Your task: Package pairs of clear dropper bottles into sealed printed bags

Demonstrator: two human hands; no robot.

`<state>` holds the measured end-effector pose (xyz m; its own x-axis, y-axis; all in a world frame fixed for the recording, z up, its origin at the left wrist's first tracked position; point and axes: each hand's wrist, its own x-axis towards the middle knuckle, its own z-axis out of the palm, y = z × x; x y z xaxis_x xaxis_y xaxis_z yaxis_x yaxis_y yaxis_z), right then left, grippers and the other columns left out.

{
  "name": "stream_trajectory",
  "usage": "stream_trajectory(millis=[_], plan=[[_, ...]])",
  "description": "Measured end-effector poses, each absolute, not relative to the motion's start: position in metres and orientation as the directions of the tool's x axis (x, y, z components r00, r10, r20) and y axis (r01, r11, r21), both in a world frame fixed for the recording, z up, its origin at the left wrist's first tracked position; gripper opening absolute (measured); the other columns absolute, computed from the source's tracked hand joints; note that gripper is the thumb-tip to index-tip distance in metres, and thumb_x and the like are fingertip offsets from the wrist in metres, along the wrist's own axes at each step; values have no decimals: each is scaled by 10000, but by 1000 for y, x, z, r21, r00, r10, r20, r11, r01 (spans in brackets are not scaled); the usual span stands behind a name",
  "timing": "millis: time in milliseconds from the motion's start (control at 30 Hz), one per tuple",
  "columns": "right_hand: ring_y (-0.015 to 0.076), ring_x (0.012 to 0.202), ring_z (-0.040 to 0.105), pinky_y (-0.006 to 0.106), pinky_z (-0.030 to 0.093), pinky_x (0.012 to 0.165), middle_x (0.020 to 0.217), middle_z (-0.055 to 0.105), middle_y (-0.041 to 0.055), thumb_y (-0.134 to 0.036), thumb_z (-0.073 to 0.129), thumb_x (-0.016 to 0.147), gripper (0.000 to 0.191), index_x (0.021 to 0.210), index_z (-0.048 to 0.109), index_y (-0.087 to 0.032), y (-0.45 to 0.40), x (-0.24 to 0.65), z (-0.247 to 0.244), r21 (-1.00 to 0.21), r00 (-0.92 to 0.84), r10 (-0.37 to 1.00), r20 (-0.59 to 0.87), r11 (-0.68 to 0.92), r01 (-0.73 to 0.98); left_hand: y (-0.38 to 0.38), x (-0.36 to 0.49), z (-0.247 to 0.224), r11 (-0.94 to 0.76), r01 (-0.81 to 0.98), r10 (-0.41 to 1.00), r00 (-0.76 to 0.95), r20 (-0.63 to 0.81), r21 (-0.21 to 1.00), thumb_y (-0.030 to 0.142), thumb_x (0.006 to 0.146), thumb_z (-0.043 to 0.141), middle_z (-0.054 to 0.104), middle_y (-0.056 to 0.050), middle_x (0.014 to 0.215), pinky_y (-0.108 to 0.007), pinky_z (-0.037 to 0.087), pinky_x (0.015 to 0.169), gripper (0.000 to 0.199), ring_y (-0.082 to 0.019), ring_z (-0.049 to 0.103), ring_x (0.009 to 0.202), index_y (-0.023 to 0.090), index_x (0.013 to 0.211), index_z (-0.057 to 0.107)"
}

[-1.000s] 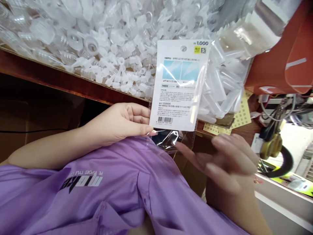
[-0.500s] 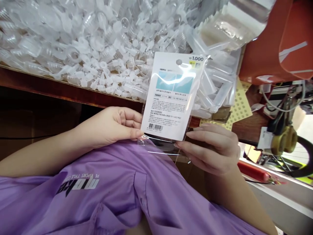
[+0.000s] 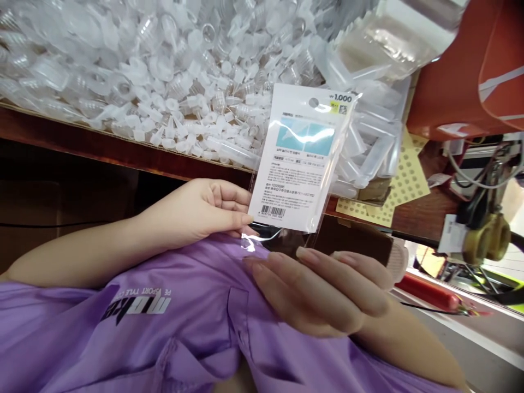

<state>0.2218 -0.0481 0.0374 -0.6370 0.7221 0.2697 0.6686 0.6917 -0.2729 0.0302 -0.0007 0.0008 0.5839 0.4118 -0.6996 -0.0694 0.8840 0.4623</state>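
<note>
My left hand (image 3: 208, 210) pinches the lower left edge of a clear plastic bag (image 3: 249, 240) between thumb and fingers. Inside the bag sits a white printed card (image 3: 295, 185) with a hang hole, two blue pictures, small text, a barcode and the price 1,000 at its top right. The bag's clear end hangs below the card and catches the light. Just under that end is my right hand (image 3: 323, 289), palm side hidden, its loosely bent fingers apart and pointing up and left. I see nothing held in it; whether a fingertip touches the bag is unclear.
Beyond the bag, a heap of clear plastic bottles, caps and small funnels (image 3: 172, 120) fills a cardboard box. Clear tubes (image 3: 368, 147) lie to its right, beside a yellow sticker sheet (image 3: 397, 185). An orange container (image 3: 450, 82), scissors (image 3: 487, 234) and a red-handled tool (image 3: 429, 292) are at right.
My right hand has let go of the bag's lower right edge and moved down and left beneath it. My left hand still holds the bag, which appears slightly farther right.
</note>
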Motion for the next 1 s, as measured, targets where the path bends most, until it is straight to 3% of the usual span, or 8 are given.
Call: stream_trajectory(millis=[67,133,300,400,500,733,900,1000], plan=[[78,605,498,244,438,594,726,712,-148,-158,789,735,215,710,731,-363,-48,223,38,-80,-721,528,449,827,556,-1,29,1,891,-81,404,593,-697,447,95,717,788,781,-33,774,-209,556,716,173,-124,725,696,149,881,772],[82,673,506,233,452,651,798,724,-138,-99,776,726,248,734,746,-345,-49,226,39,8,-751,456,477,852,523,-1,28,0,891,-91,403,606,-685,444,113,738,777,777,-30,754,-198,551,704,136,-113,720,675,151,869,774],[143,813,577,282,520,788,791,692,-25,-102,703,791,155,846,714,-247,-46,228,42,-159,-736,546,400,833,531,-1,27,-2,888,-90,405,615,-676,451,117,739,768,784,-43,800,-218,547,737,170,-126,725,708,151,906,777],[171,888,617,307,545,798,879,666,66,-150,649,847,73,917,659,-165,-35,223,47,-339,-670,708,225,701,627,-1,29,-2,895,-104,397,631,-667,434,84,699,782,782,-28,786,-231,548,769,199,-126,720,698,153,885,780],[147,845,622,265,540,739,911,628,93,-181,606,881,58,896,636,-133,-22,215,50,-423,-589,806,53,553,718,-1,31,-1,885,-127,415,656,-631,449,47,703,760,775,6,748,-193,542,764,160,-91,701,672,166,807,787],[196,755,624,319,511,609,848,609,92,-207,569,877,106,818,629,-143,-11,204,49,-311,-513,858,-23,482,819,-2,29,-3,855,-134,443,690,-572,501,52,866,581,759,34,707,-128,524,732,263,-42,681,657,192,799,793],[200,728,628,320,505,599,825,607,99,-206,565,872,125,794,629,-131,-13,201,50,-255,-524,851,-29,500,827,-2,26,-4,840,-98,441,697,-566,533,82,859,590,770,18,751,-185,541,789,238,-81,707,712,203,829,793],[195,718,622,312,499,581,819,610,97,-214,552,877,138,786,623,-137,-13,200,50,-221,-513,858,-28,495,840,-3,26,-4,835,-116,449,708,-545,537,65,857,574,768,29,742,-163,536,772,266,-72,703,710,211,821,794]])
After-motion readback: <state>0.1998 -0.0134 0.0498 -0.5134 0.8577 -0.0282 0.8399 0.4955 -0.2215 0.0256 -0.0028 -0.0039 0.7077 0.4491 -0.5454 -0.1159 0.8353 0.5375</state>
